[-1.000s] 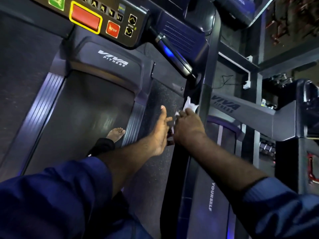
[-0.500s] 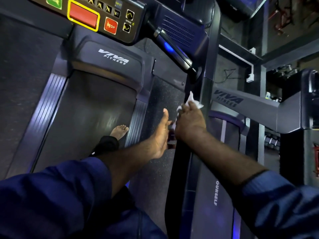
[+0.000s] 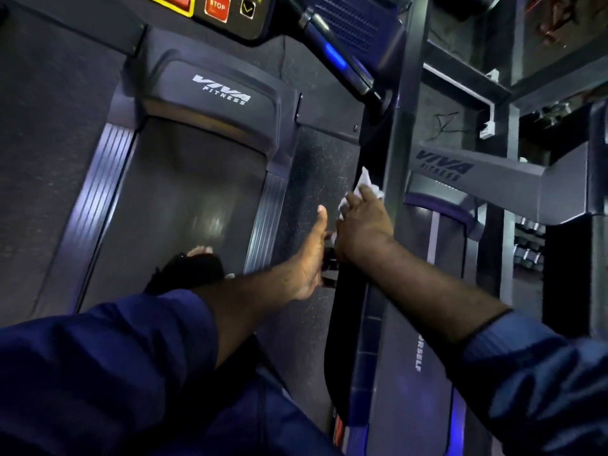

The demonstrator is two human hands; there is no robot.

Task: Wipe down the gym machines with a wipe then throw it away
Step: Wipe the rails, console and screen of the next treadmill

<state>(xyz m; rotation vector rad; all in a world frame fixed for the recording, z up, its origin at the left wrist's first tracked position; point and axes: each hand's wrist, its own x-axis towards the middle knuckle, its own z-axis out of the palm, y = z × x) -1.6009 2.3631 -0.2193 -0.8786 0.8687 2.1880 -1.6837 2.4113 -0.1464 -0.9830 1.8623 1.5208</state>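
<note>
Dim gym, looking down at a Viva Fitness treadmill belt (image 3: 184, 199) with a bare foot (image 3: 200, 251) on it, console (image 3: 230, 26) at top edge, speckled floor strip (image 3: 316, 166) to the right and a second treadmill (image 3: 418, 324) beyond. Gripping the white wipe (image 3: 364, 183) in the right hand (image 3: 362, 228), fingers curled over it, pressing it on the left face of the dark upright post (image 3: 399, 143), well below the handrail (image 3: 339, 57). Holding the left hand (image 3: 312, 258) just beside the right, fingers straight, thumb up, nothing in it; can't tell if fingertips touch the post base.
</note>
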